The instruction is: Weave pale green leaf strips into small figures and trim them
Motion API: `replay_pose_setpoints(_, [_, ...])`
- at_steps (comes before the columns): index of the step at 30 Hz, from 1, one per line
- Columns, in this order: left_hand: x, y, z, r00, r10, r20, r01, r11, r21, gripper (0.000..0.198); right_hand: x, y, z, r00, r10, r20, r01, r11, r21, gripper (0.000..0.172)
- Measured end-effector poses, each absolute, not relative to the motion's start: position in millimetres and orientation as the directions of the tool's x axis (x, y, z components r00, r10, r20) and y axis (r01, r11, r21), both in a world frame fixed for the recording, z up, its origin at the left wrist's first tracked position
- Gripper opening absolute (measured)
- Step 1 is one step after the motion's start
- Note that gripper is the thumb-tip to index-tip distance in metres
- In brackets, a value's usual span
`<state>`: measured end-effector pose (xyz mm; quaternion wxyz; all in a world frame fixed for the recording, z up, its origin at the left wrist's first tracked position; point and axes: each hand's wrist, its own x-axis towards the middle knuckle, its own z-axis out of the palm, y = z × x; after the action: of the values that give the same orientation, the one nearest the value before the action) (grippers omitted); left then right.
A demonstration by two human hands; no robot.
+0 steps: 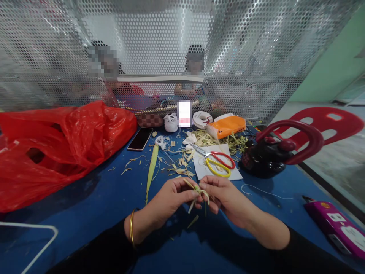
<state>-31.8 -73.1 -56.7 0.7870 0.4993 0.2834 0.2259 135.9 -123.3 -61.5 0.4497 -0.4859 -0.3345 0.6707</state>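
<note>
- The left hand [168, 201] pinches a small folded leaf-strip piece [197, 190] between thumb and fingertips, just above the blue table [99, 201].
- The right hand [225, 196] pinches the same piece from the other side. The two hands' fingertips almost meet, and loose strip ends hang below them.
- One gold bangle [131, 228] sits on the left wrist.
- One long green leaf strip [151, 171] lies beyond the left hand, among many short leaf trimmings [182, 160].
- The scissors [218, 160] show one red and one yellow loop and rest on one white paper sheet [199, 173]; I cannot tell whether they are one pair or two.
- One phone [140, 139], one red plastic bag [57, 144], one orange tissue pack [226, 126] and one black kettle with a red handle [273, 152] stand farther off.
- Two people sit behind the perforated screen [256, 57].
</note>
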Motion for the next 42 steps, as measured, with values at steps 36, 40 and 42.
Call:
replay_pose_setpoints(36, [-27,-80,-53,0.651,0.742,-0.16,0.187,0.047,0.981,0.008,138,-133,-66,-0.068,0.99,0.126,0.614,0.142,-0.777,0.014])
replay_pose_setpoints(40, [-29,-79,-53,0.686,0.728,0.011,0.268,-0.267,0.926,0.016,135,-131,-65,0.006,0.997,-0.079,0.368,-0.075,-0.927,0.018])
replay_pose_setpoints(42, [-31,-77,-55,0.717,0.688,0.112,0.322,-0.469,0.822,0.016,134,-129,-66,-0.004,0.983,-0.182,0.252,-0.175,-0.952,0.02])
